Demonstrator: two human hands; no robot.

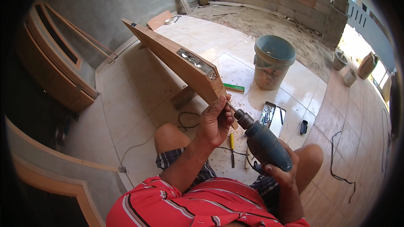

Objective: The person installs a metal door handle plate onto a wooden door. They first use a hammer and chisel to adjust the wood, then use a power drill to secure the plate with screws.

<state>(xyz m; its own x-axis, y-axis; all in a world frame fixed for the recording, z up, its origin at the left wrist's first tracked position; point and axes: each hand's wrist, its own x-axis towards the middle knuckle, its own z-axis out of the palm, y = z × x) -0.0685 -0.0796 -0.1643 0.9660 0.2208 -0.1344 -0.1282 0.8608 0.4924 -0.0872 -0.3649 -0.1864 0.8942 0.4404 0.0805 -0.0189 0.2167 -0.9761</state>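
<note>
My right hand [285, 167] grips a dark blue corded drill [266, 145] by its rear handle. The drill's chuck points up and left toward the edge of a wooden door panel [168, 61], which lies tilted in front of me. My left hand [215, 120] is closed, thumb and fingers pinched around the thin drill bit close to the panel's near end. Set into the panel's edge is a metal lock plate [195, 61]. Beneath my hands, a yellow-handled chisel [232, 143] rests on the floor among wood shavings.
A large dirty bucket [271, 69] stands beyond the drill. Nearer are a green narrow box [234, 87], an open case of bits [267, 113] and a small black object [304, 127]. A black cable [332, 164] lies at right. A wooden frame [63, 63] leans at left.
</note>
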